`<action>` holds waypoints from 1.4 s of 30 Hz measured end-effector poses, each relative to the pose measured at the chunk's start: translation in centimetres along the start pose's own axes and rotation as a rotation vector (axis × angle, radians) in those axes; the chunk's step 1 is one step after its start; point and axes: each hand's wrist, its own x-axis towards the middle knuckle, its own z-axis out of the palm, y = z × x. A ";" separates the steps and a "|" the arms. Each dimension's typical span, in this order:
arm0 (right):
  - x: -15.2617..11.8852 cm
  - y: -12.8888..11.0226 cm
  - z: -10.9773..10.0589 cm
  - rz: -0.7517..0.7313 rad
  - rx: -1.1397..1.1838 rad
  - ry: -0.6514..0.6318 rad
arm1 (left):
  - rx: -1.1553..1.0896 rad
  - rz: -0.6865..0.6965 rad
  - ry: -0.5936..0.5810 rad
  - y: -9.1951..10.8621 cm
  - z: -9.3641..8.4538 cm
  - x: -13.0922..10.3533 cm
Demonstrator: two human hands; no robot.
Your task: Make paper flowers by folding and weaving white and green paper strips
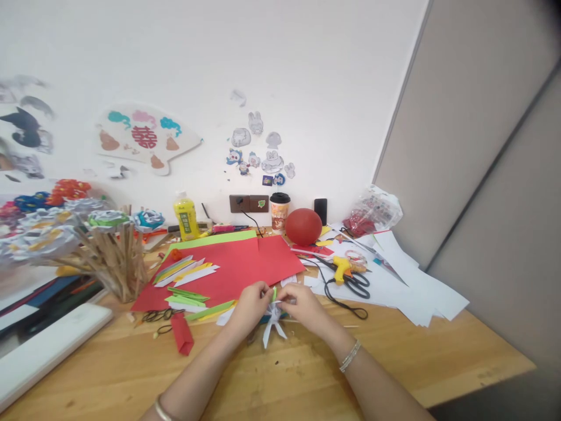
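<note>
My left hand [253, 307] and my right hand [304, 307] meet above the near part of the table, fingertips pinched. Between them is a folded white paper piece [274, 324], its strip ends pointing down toward me. A bit of green paper [274, 294] sticks up at its top. My fingers partly hide the folds. Left of my hands lie folded green strips [188, 295] and white and yellow strips [188, 271] on a red paper sheet [245, 272]. A folded red paper piece [182, 334] rests on the wood beside my left forearm.
A cup of sticks topped with paper flowers [125, 263] stands left, behind a white bar [52, 356]. At the back are a yellow bottle [186, 216], a lidded cup [279, 213] and a red balloon [303, 227]. Scissors [357, 285], a yellow glue gun [342, 269] and white paper [421, 286] lie right.
</note>
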 end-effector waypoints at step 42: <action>-1.6 -2.0 1.8 -0.092 -0.415 -0.035 | 0.180 -0.036 0.190 -0.8 0.5 0.2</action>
